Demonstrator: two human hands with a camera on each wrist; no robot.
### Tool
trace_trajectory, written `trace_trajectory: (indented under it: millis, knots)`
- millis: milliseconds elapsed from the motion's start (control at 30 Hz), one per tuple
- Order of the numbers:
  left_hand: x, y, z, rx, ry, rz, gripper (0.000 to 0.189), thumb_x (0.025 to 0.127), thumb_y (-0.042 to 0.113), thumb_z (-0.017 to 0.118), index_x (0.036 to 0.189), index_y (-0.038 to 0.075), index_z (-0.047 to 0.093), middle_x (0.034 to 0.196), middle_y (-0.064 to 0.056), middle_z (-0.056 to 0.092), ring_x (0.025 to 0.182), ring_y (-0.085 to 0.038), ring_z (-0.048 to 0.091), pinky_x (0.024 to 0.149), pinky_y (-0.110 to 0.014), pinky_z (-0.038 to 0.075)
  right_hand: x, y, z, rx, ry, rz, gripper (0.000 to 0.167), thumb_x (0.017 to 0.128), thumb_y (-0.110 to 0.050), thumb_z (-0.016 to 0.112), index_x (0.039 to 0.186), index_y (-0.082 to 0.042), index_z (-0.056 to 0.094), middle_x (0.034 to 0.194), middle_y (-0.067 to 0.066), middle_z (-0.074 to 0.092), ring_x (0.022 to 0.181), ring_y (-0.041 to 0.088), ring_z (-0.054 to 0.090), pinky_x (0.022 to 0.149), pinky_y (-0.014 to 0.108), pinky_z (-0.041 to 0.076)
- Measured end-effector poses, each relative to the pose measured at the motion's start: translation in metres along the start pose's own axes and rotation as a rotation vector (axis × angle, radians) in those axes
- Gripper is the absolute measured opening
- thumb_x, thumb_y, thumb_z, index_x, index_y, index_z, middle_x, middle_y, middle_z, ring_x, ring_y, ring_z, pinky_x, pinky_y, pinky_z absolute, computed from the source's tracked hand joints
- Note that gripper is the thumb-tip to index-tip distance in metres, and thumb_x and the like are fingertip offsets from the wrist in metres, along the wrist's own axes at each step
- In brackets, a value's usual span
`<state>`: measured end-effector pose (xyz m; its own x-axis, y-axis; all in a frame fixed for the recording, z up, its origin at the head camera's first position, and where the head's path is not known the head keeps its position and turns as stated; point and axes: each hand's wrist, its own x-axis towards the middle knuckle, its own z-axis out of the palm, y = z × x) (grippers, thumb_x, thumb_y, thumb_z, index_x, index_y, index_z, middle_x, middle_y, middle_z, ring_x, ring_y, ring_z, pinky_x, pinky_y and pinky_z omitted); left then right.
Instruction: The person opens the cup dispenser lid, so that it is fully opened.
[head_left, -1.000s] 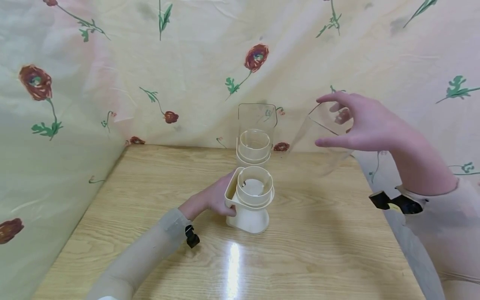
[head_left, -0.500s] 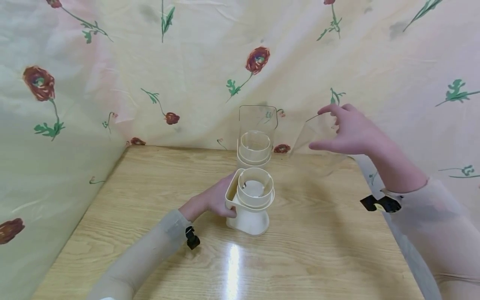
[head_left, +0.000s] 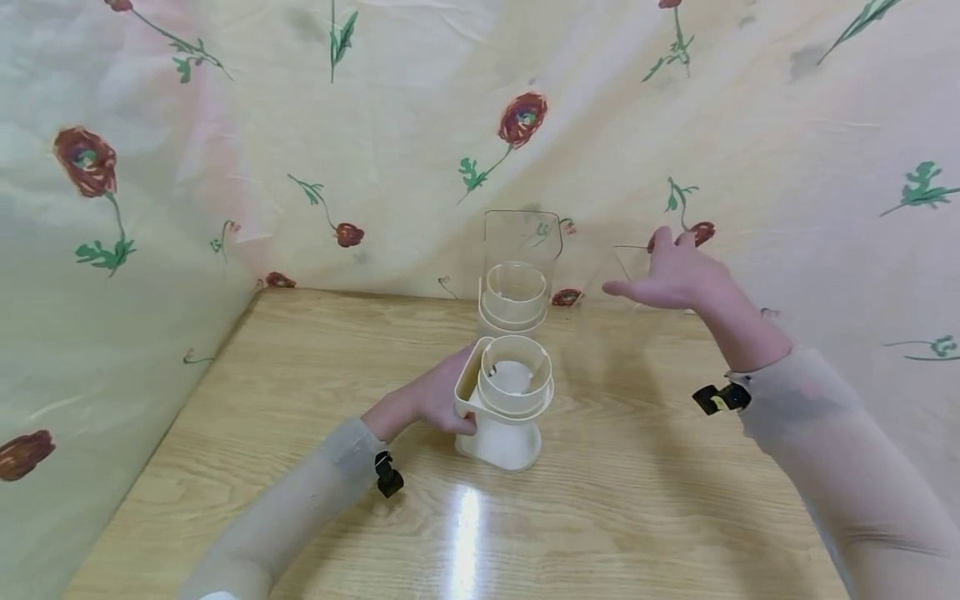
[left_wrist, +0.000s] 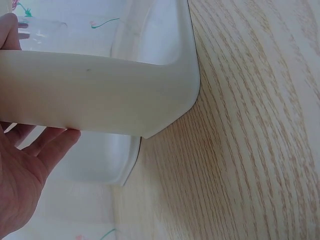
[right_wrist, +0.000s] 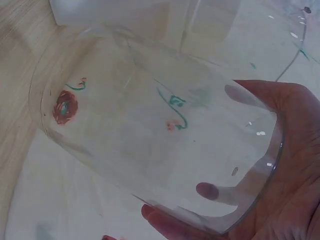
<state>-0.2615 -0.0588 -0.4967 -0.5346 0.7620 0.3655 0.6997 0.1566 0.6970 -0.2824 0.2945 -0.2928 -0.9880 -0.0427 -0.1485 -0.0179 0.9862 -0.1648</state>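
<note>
My left hand (head_left: 442, 392) grips the upright of a cream plastic dispenser stand (head_left: 498, 446) from the left. The stand is upright on the table, with a round open collar on top and a flat foot below. In the left wrist view, fingertips curl against its smooth column (left_wrist: 85, 95). My right hand (head_left: 678, 271) holds a clear plastic container (right_wrist: 135, 120) by its wide rim, thumb and fingers spread around it. The container hangs tilted, above the table and right of the stands, its lower end pointing down-left. In the head view it is barely visible.
Directly behind the gripped stand is a second cream stand (head_left: 513, 321), with a clear container (head_left: 522, 237) upright on it. A wooden table (head_left: 315, 358) lies under both. Flower-patterned cloth (head_left: 420, 125) closes off the back and sides.
My right hand has moved left and lower with the clear container, bringing it closer to the stands. The left hand keeps its grip on the front stand.
</note>
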Motion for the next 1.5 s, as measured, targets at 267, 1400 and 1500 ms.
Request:
trace_trajectory:
  millis: [267, 1400, 1500]
  knots:
    - [0.001, 0.0, 0.001, 0.02, -0.007, 0.009, 0.105, 0.052, 0.016, 0.082, 0.148, 0.004, 0.039, 0.135, -0.022, 0.059, 0.124, -0.03, 0.058, 0.113, -0.038, 0.048, 0.019, 0.003, 0.019, -0.015, -0.037, 0.05, 0.128, 0.086, -0.081, 0.058, 0.156, 0.017, 0.012, 0.159, 0.056, 0.01, 0.128, 0.073, 0.045, 0.099, 0.078, 0.043]
    - [0.003, 0.0, 0.0, 0.06, 0.002, 0.001, 0.103, 0.052, 0.011, 0.077, 0.146, 0.002, 0.038, 0.134, -0.023, 0.058, 0.12, -0.029, 0.059, 0.108, -0.036, 0.049, 0.052, -0.008, 0.096, 0.006, -0.169, 0.164, 0.133, 0.087, -0.073, 0.06, 0.161, 0.016, -0.005, 0.155, 0.051, 0.017, 0.127, 0.065, 0.05, 0.11, 0.073, 0.042]
    - [0.001, -0.001, 0.0, 0.046, 0.004, -0.002, 0.103, 0.052, 0.012, 0.078, 0.146, 0.002, 0.038, 0.134, -0.023, 0.058, 0.12, -0.029, 0.058, 0.109, -0.037, 0.049, 0.051, -0.009, 0.099, -0.005, -0.155, 0.157, 0.132, 0.087, -0.073, 0.061, 0.161, 0.017, -0.002, 0.153, 0.051, 0.019, 0.125, 0.064, 0.051, 0.109, 0.073, 0.043]
